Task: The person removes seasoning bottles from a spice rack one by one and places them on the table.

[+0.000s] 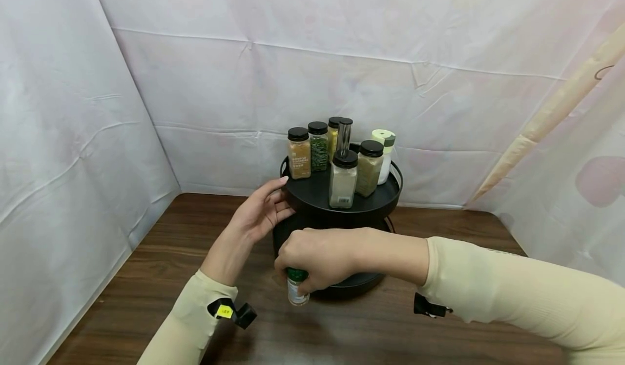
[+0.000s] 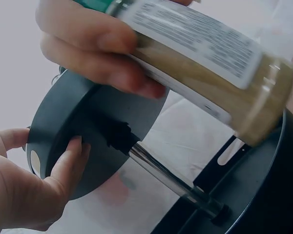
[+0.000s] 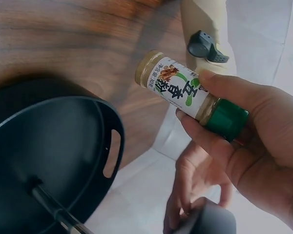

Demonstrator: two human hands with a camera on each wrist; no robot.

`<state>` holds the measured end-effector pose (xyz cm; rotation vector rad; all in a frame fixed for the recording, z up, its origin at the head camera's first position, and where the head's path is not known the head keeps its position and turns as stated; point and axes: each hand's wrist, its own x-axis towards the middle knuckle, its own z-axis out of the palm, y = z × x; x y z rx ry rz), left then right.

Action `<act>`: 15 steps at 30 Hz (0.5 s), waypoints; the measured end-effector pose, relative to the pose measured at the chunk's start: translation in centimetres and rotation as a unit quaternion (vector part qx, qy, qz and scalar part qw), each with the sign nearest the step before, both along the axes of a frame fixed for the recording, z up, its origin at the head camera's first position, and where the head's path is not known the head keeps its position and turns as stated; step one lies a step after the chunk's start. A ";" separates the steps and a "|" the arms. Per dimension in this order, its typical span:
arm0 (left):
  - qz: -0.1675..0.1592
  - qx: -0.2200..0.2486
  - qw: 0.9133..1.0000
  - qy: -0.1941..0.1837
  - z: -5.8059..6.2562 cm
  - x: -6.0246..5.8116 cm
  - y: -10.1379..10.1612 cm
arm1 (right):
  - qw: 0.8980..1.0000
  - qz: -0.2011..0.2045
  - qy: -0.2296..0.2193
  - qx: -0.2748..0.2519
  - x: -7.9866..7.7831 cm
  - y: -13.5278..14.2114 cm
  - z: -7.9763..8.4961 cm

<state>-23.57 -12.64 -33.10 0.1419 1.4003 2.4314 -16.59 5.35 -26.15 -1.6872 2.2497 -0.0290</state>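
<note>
My right hand (image 1: 324, 254) grips a small spice jar (image 3: 173, 85) by its green cap end. The jar has a white label and tan powder, and in the head view it shows in front of the lower tray (image 1: 358, 286). On the left, my left hand (image 1: 256, 216) holds the rim of the black upper tray (image 1: 317, 193), thumb at the top edge and fingers beneath. A metal post (image 2: 161, 170) joins the two round tiers. My right arm covers much of the lower tier in the head view.
Several black-capped spice jars (image 1: 299, 156) stand on the upper tray around a short metal handle (image 1: 344, 134). A white bottle with a pale green top (image 1: 384, 159) is at its right. The rack stands on a dark wooden table (image 1: 205, 218), with white cloth (image 1: 293, 72) behind.
</note>
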 end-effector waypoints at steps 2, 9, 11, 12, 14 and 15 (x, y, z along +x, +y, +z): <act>0.001 0.002 1.000 -0.002 0.0 0.0 0.0 | 1.000 0.002 0.000 -0.001 0.0 0.0 -0.4; 0.005 0.003 1.000 -0.003 -0.1 -0.1 0.0 | 1.000 -0.002 -0.028 -0.001 -0.2 0.0 -2.0; 0.005 0.001 1.000 -0.002 -0.1 -0.1 0.0 | 1.000 -0.002 -0.029 -0.001 -0.3 0.0 -2.4; 0.005 0.000 1.000 -0.001 -0.1 -0.1 0.0 | 1.000 -0.001 -0.025 0.000 -0.3 -0.1 -2.7; 0.006 0.001 1.000 -0.001 -0.1 -0.1 0.0 | 1.000 -0.001 -0.019 0.002 -0.3 -0.2 -3.1; 0.007 0.002 1.000 -0.003 -0.1 -0.1 0.0 | 1.000 0.000 -0.017 0.004 -0.4 -0.2 -3.4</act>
